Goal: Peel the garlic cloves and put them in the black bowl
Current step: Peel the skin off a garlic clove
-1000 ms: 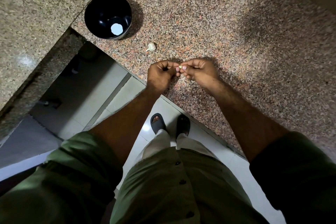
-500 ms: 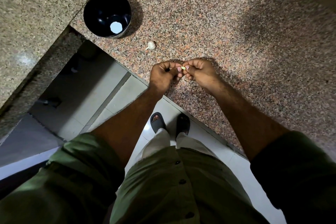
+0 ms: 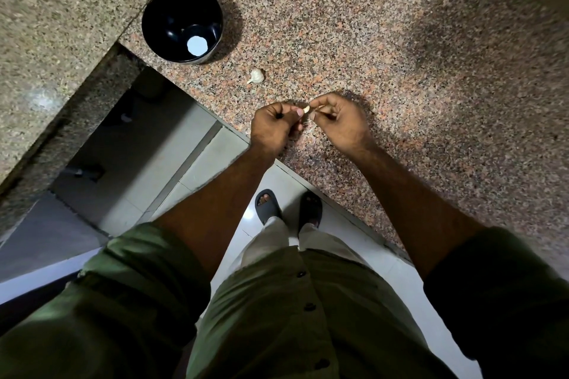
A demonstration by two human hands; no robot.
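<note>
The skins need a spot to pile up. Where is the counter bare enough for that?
Bare granite counter runs wide to the right of the right hand and beyond both hands. It is tighter on the left: black bowl, loose garlic piece and left hand sit near the counter's edge.

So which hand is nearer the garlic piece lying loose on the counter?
Left. The left hand sits just below the garlic piece; the right hand is below it and further right.

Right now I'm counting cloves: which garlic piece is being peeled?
The garlic clove pinched between the left hand and right hand; the other garlic piece lies untouched near the black bowl.
</note>
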